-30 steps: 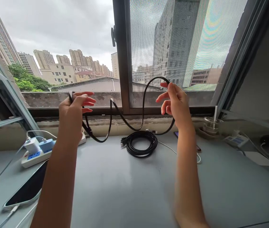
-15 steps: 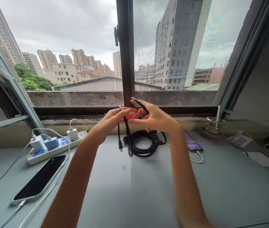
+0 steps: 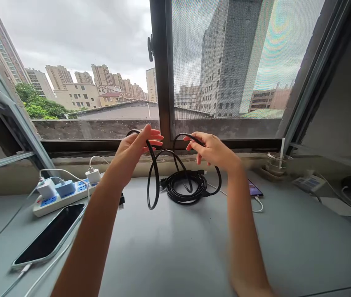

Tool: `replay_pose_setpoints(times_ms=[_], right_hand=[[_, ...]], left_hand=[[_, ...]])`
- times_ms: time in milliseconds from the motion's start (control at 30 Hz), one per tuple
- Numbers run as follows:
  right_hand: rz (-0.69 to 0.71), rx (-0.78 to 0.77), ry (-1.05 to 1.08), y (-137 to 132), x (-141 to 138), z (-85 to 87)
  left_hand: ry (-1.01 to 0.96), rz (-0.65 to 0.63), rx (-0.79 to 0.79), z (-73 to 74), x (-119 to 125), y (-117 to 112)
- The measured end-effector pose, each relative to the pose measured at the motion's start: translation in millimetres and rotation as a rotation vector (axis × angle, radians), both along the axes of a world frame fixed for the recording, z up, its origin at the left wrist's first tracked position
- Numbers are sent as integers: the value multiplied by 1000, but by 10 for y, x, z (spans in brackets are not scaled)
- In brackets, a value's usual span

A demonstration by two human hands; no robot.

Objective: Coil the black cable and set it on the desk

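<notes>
A long black cable (image 3: pixel 153 165) runs between my two hands in hanging loops. My left hand (image 3: pixel 135 150) holds one stretch of it at the thumb, with the other fingers extended to the right. In my right hand (image 3: pixel 210 148), the cable is pinched between thumb and fingers and drops past the wrist. Below them, the rest of the black cable lies as a round coil (image 3: pixel 186 200) on the grey table (image 3: pixel 175 247). A black plug (image 3: pixel 121 200) shows partly beside my left forearm, which hides the rest of it.
To the left are a white power strip (image 3: pixel 39 210) with several chargers and a phone (image 3: pixel 51 233) on a white cord. Another phone (image 3: pixel 255 189) is partly behind my right arm. A clear cup with a straw (image 3: pixel 276 163) stands by the window frame (image 3: pixel 164 82).
My hands have moved apart, the left one leftward and the right one slightly rightward. The cable between them has spread into wider loops, and the hanging plug has shifted left.
</notes>
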State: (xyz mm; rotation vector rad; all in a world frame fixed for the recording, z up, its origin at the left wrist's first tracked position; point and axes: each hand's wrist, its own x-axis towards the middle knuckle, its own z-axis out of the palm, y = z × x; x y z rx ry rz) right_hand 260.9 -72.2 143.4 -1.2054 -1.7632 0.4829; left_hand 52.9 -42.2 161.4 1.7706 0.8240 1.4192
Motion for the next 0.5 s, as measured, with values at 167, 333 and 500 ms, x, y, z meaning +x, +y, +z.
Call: replay_pose_setpoints(times_ms=[167,333,500], right_hand=[[-2,-11,0,-51,10,14],[-17,9,13,-65,61,24],[-47,15,80,-45,22,23]], left_hand=[[106,49,40,44,-95,-31],[121,31,76,44,-187,29],[-124,-27,85,41,-141,67]])
